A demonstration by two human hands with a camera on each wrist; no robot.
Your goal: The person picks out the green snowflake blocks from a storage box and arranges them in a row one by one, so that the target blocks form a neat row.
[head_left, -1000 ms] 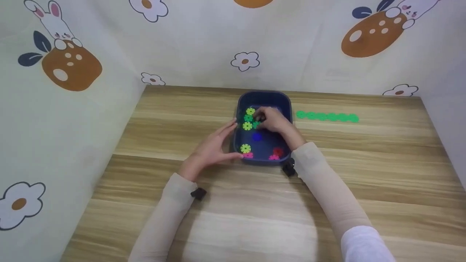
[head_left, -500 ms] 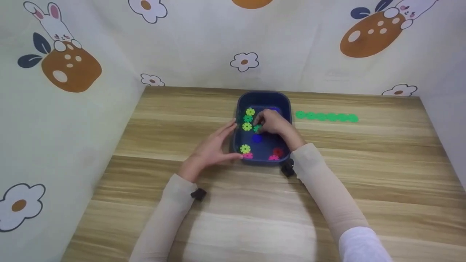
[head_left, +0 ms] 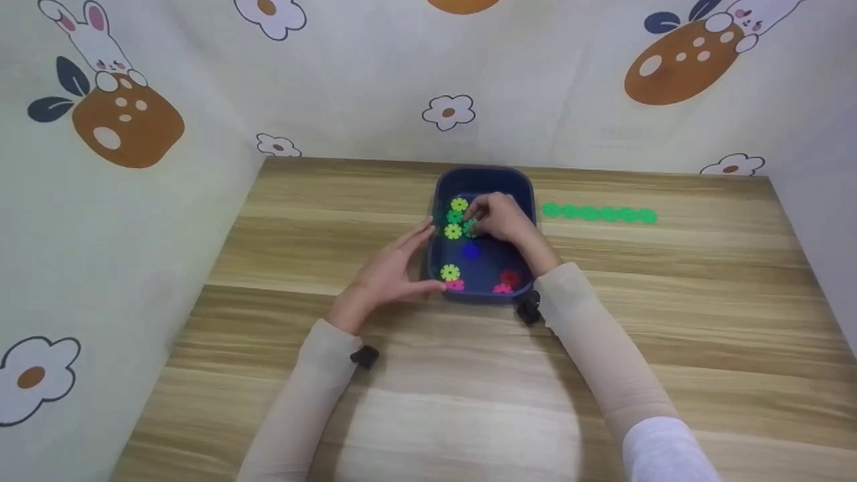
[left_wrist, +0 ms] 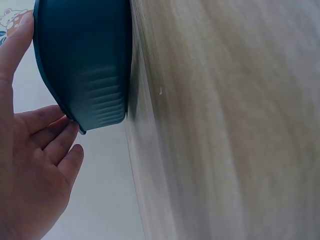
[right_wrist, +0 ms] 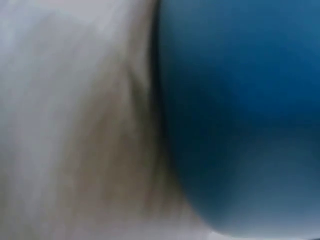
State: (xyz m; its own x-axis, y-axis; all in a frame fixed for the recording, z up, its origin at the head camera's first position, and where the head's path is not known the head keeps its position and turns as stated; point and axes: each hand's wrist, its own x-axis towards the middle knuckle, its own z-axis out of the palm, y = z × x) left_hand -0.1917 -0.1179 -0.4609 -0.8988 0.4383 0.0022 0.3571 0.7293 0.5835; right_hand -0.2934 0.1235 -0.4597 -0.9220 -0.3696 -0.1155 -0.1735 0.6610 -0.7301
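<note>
A dark blue plastic tub holds several small notched interlocking discs. My right hand reaches in over its right side and pinches a green interlocking disc, partly hidden by the fingers. My left hand touches the tub's left rim, fingers straight and thumb at the near left corner. In the left wrist view, the fingertips of my left hand meet the tub's rim. Beside the pinched disc lie another green disc and a yellow disc. The tub's side fills the blurred right wrist view.
Inside the tub are a blue disc, a red disc and pink discs. A row of joined green discs lies right of the tub on the wooden table. A patterned cloth wall stands behind.
My right hand moved slightly toward me with the green disc, then back away again inside the tub. The left hand has stayed at the rim.
</note>
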